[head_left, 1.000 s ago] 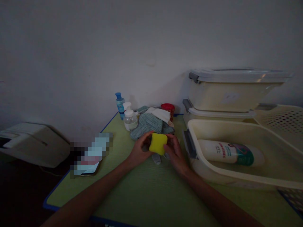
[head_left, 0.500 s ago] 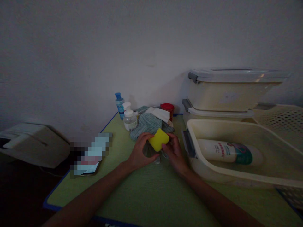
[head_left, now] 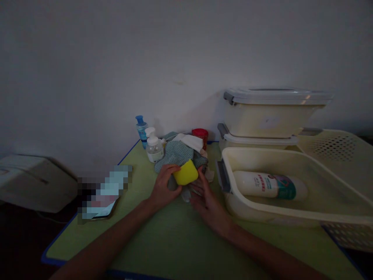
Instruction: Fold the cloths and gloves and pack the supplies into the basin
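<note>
The left hand [head_left: 165,183] is gripping the yellow block [head_left: 186,173] from one side, probably leaving the other reachable; the right hand [head_left: 210,206] is hanging beside it, grip unclosed

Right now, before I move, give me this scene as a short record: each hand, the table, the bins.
Left hand: fingers on the left side of the yellow block
Right hand: at the block's right edge; contact unclear
Beyond block: rumpled cloth
Back of table: blue bottle, pump bottle, red container
Table's left side: phone, picture pixelated
Open bin: right of the hands; white bottle lying inside
Lidded bin: behind it, stacked on another
</note>
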The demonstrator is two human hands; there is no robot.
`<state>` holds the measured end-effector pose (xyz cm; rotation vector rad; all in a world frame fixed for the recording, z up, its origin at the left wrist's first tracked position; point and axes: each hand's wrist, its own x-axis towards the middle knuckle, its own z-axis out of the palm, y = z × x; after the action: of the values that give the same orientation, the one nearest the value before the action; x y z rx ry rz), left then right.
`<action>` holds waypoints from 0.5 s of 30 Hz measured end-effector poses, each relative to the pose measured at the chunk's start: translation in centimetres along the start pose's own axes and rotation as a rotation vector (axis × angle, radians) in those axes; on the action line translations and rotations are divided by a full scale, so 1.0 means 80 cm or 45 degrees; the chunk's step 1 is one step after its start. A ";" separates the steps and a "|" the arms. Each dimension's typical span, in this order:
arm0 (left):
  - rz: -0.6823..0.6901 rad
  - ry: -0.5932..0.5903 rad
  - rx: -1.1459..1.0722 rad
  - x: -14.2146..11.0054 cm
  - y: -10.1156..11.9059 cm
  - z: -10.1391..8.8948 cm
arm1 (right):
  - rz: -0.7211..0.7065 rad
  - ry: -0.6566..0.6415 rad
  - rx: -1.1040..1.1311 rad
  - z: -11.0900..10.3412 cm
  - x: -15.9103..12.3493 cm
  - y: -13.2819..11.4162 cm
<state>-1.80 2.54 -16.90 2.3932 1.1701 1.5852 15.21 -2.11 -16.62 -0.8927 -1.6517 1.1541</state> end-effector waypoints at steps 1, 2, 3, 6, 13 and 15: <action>-0.001 -0.008 0.002 0.000 0.001 0.000 | -0.039 -0.025 -0.085 -0.005 -0.011 -0.004; -0.007 -0.013 0.007 0.000 0.002 0.001 | -0.100 -0.049 -0.196 -0.011 -0.022 -0.010; -0.018 -0.016 0.014 0.000 0.002 0.001 | -0.160 -0.093 -0.346 -0.019 -0.034 -0.019; -0.046 -0.010 0.039 0.000 0.001 0.002 | -0.507 -0.337 -0.860 -0.051 -0.069 -0.058; -0.149 -0.013 0.007 0.001 -0.006 0.004 | -0.881 0.427 -1.657 -0.161 -0.119 -0.101; -0.203 0.005 -0.027 0.001 -0.009 0.004 | -0.860 0.633 -1.819 -0.189 -0.126 -0.091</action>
<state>-1.94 3.21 -17.26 2.2222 1.3011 1.5458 32.31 -8.92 -10.00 -1.1164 -1.9493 -0.8351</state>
